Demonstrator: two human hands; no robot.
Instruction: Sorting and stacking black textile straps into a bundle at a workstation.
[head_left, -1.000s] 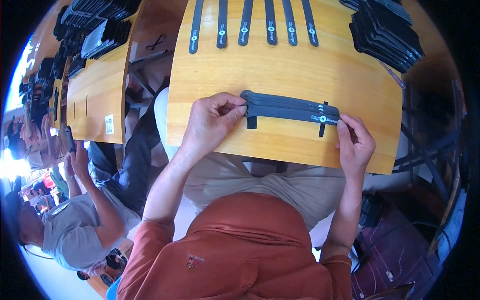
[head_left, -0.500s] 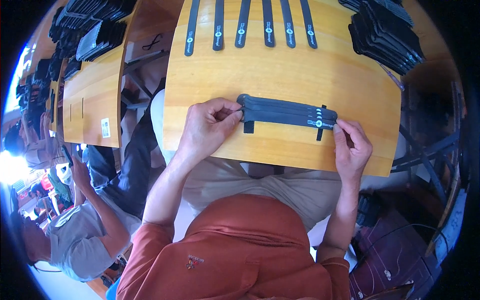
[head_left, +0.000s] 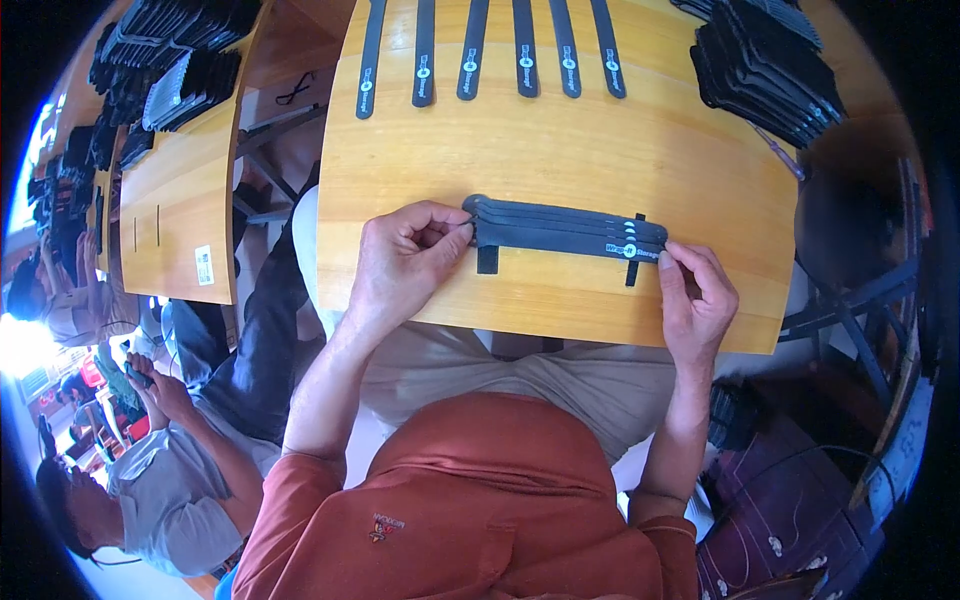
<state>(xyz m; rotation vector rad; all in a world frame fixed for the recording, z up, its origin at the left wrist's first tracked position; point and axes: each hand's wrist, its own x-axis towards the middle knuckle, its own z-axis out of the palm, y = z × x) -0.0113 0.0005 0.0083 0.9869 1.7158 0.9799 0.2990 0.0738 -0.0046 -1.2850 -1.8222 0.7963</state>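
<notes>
Between my hands, on the wooden table, lies a short stack of several black storage straps, fanned so that their edges show as steps. My left hand pinches the rounded left end of the straps between thumb and forefinger. At the right end, next to the white print, my right hand pinches the front strap. Two short black strips, one on the left and one on the right, lie crosswise under the straps. Farther up, several more black straps are laid side by side with gaps between them.
Piled black straps stand at the table's far right corner, with a thin purplish tool beside them. On the left, another table carries more black stacks. A co-worker sits there, holding a small dark object.
My hands keep their pinch on the straps' two ends, and the straps stay in place. The view has shifted slightly. At the left, the co-worker's hands and head have moved.
</notes>
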